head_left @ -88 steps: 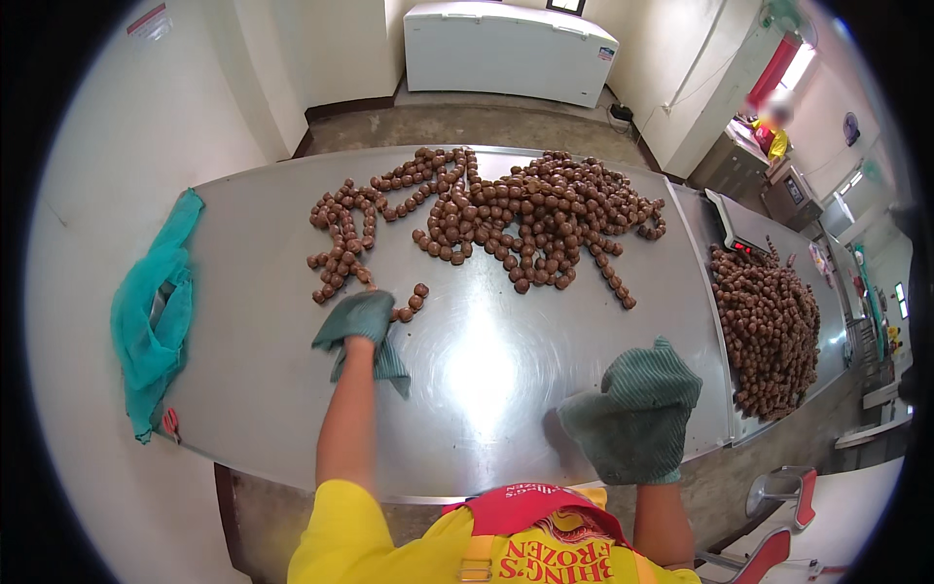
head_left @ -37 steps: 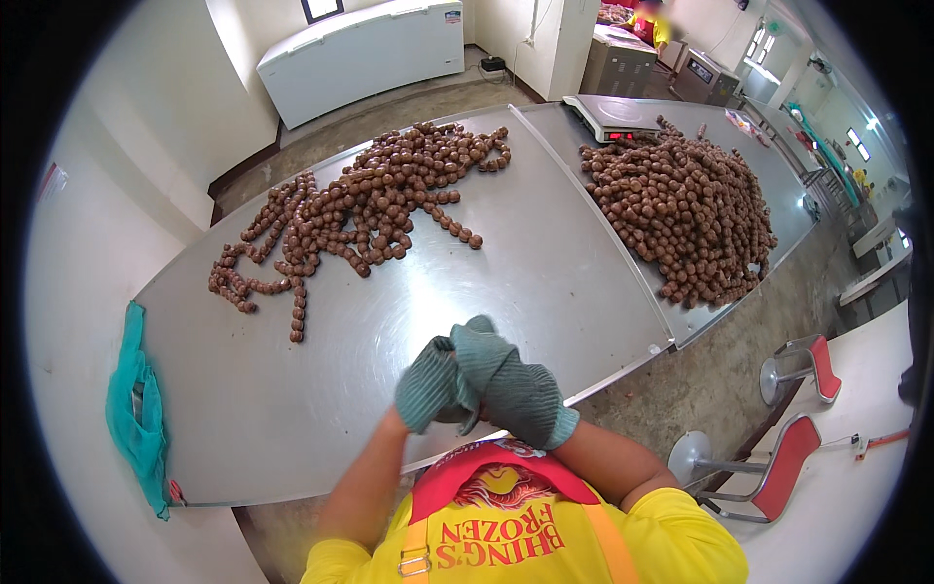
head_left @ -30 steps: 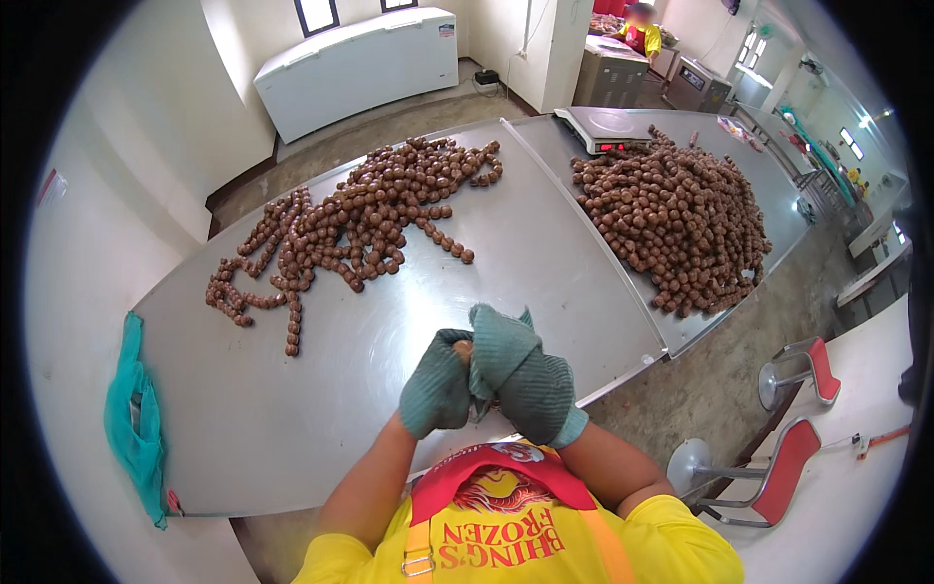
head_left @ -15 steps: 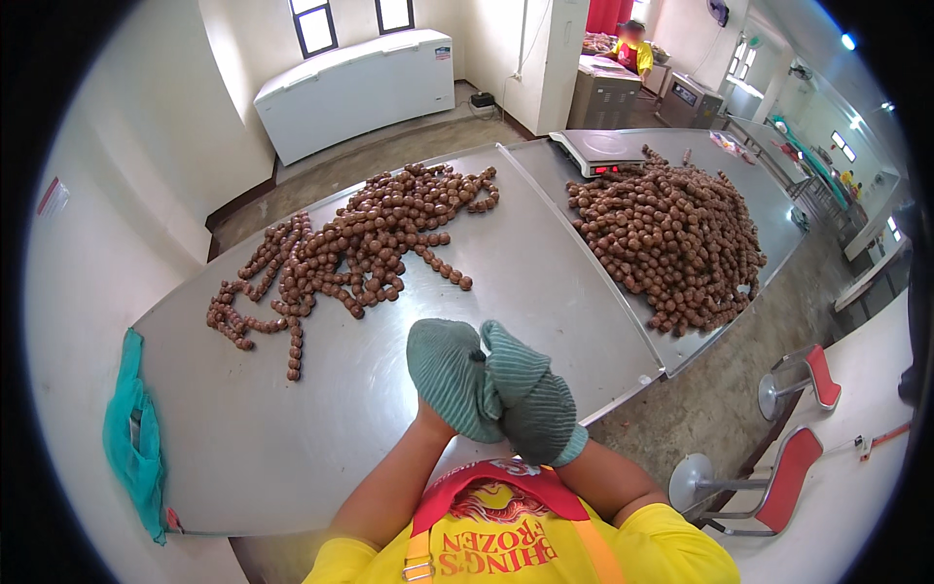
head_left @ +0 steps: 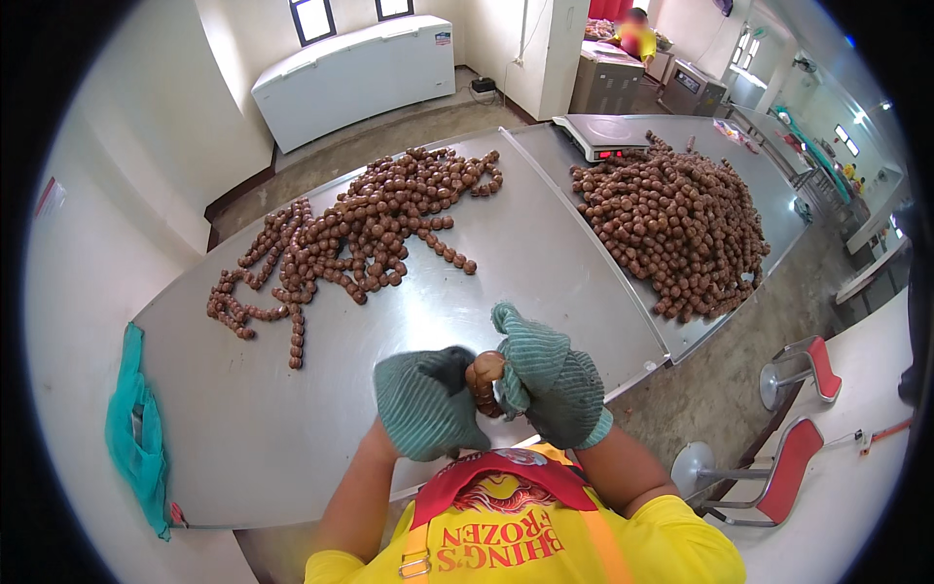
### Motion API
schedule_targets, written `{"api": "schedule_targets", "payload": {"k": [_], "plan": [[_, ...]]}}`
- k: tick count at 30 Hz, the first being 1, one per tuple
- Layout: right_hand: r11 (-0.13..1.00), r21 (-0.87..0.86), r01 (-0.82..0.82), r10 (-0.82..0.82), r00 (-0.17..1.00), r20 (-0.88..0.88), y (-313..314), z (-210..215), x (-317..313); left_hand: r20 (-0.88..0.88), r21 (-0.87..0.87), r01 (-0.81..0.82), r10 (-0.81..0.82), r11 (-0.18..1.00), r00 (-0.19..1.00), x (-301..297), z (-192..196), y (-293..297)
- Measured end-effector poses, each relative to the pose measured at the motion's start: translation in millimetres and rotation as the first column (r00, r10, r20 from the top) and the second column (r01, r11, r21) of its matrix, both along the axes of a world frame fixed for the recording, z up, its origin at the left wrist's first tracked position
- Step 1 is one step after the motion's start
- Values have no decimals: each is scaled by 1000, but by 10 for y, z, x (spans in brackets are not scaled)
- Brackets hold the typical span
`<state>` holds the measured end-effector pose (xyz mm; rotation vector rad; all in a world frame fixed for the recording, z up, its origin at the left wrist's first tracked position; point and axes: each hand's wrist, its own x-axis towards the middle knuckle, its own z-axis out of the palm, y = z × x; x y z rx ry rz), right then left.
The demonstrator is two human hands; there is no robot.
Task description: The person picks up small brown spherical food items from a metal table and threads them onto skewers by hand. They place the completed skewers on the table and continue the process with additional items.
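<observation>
Both gloved hands, left hand [head_left: 425, 404] and right hand [head_left: 550, 375], now sit lower, clamped on a brown ball string [head_left: 484, 382]; steel counter [head_left: 545, 263] holds brown ball heaps [head_left: 671, 219] at two o'clock, white chest freezer [head_left: 355, 73] at twelve.

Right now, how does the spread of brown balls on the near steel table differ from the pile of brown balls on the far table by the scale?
The spread of brown balls on the near steel table lies thin and flat, with bare metal between trailing strings; the pile of brown balls on the far table is heaped deep and dense. The spread stretches long toward the left; the pile stays compact beside the grey weighing scale. Both are the same round brown balls on bare steel.
</observation>
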<state>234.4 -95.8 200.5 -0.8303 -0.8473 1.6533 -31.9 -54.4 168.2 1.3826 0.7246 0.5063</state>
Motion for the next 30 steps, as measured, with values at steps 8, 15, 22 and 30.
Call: {"api": "schedule_targets", "payload": {"k": [8,15,22,30], "plan": [[997,28,74,-75,996,42,131,156,70,173,325,-384,345,864,923,-1,1110,200],[949,-56,310,-307,950,59,59,143,192,310,239,-555,479,796,821,486,700,175],[979,-64,195,-205,943,-262,15,-281,186,392,-507,-380,600,774,698,-405,-926,422],[978,-84,192,-196,980,-41,-99,84,154,428,174,-487,380,856,820,-348,197,699]]}}
